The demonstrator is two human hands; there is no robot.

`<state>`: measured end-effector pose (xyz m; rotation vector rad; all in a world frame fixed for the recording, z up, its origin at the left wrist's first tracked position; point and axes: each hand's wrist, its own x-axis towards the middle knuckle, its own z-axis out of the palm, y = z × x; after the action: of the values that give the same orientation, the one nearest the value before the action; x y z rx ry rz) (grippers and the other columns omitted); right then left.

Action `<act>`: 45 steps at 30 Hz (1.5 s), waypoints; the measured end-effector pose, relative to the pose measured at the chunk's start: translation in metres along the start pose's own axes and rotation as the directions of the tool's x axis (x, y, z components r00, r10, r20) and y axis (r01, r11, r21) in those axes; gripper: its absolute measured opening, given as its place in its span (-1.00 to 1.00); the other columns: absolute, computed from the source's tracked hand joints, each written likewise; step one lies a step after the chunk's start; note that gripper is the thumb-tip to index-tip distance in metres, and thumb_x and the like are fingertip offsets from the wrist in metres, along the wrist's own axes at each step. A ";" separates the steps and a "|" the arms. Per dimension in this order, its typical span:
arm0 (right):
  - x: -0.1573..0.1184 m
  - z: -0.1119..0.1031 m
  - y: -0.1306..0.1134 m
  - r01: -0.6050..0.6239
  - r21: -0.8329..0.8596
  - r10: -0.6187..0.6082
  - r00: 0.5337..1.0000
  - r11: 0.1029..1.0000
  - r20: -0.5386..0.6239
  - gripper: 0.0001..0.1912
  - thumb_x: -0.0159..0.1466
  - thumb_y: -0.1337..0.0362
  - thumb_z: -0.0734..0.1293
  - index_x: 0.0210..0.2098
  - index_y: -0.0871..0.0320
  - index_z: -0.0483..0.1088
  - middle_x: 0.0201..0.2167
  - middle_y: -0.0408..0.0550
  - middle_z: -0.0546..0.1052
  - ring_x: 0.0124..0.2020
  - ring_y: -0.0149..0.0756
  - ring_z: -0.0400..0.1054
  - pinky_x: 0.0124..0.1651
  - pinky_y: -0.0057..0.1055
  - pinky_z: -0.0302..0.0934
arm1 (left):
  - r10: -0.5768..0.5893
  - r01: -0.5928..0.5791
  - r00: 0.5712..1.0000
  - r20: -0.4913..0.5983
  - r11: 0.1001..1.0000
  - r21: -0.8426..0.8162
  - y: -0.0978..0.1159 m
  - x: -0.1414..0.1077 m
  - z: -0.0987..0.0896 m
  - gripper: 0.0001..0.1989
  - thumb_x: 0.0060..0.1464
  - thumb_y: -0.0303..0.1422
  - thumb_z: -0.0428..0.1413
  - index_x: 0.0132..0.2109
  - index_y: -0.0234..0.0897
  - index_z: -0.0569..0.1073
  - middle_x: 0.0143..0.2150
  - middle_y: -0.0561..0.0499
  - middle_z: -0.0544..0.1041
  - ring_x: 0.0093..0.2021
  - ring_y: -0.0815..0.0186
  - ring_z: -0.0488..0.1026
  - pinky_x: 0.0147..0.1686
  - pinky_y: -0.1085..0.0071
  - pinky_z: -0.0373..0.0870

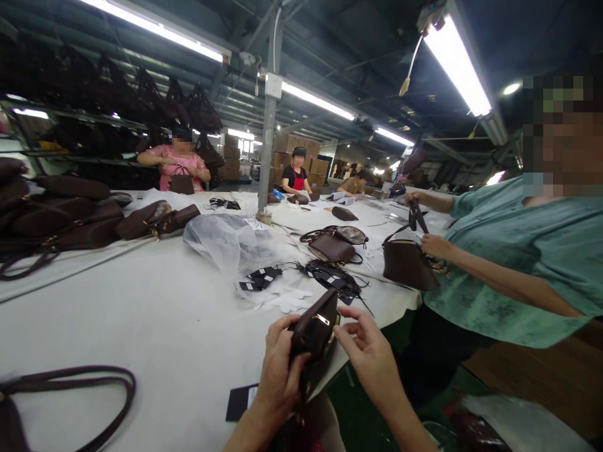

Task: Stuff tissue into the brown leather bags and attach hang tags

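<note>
"What does the bag (315, 328) look like?"
"Small, dark brown, with a shiny metal bar; held tilted beside the table (188, 333) edge. Possibly open, but shadow obscures that."

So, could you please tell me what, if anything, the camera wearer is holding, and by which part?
A small dark-brown bag, clasped by its left side in the left grip; the right grip is at its right edge, contact unclear.
</note>
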<state>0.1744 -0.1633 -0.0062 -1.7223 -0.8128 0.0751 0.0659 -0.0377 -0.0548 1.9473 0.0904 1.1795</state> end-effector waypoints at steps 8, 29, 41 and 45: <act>0.035 -0.010 -0.013 0.432 -0.396 -0.277 0.878 0.811 0.390 -0.76 0.31 0.40 0.13 -0.19 0.13 0.41 -0.27 0.00 0.48 -0.21 -0.25 0.37 -0.14 -0.32 0.25 | 0.019 -0.020 0.999 0.036 0.998 0.053 0.000 0.002 -0.003 -0.81 0.14 -0.51 0.05 -0.10 -0.23 0.41 0.05 -0.14 0.40 0.08 0.12 0.35 0.04 0.13 0.37; 0.058 -0.006 -0.017 -0.277 0.224 0.202 0.930 0.935 0.306 -0.73 -0.03 0.13 0.44 -0.44 0.16 0.38 -0.55 -0.18 0.48 -0.55 -0.42 0.37 -0.64 -0.60 0.14 | 0.098 -0.090 0.988 0.116 0.993 -0.076 0.001 0.003 -0.004 -0.79 0.20 -0.52 0.01 -0.04 -0.21 0.36 0.02 -0.09 0.40 0.07 0.19 0.32 0.06 0.26 0.30; 0.047 0.007 -0.053 -0.300 0.326 0.147 0.896 0.897 0.420 -0.63 -0.02 0.07 0.53 -0.43 0.18 0.38 -0.59 -0.20 0.49 -0.57 -0.44 0.41 -0.51 -0.54 0.36 | 0.066 -0.036 0.972 0.228 0.991 -0.131 0.013 0.034 -0.037 -0.65 0.09 -0.61 -0.02 0.01 -0.23 0.26 0.13 -0.10 0.28 0.13 0.18 0.27 0.12 0.22 0.26; 0.041 0.015 -0.039 -0.441 0.384 0.255 0.858 0.812 0.446 -0.59 -0.11 0.11 0.58 -0.45 0.19 0.38 -0.62 -0.21 0.47 -0.62 -0.49 0.37 -0.57 -0.61 0.32 | 0.015 0.034 0.910 0.415 0.993 -0.111 0.014 0.037 -0.058 -0.67 0.04 -0.63 0.02 -0.06 -0.24 0.33 0.10 -0.08 0.34 0.07 0.20 0.32 0.09 0.24 0.30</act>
<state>0.1800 -0.1248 0.0379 -1.3743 -0.6577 0.8253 0.0372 0.0060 -0.0077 2.0474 -0.1898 0.7222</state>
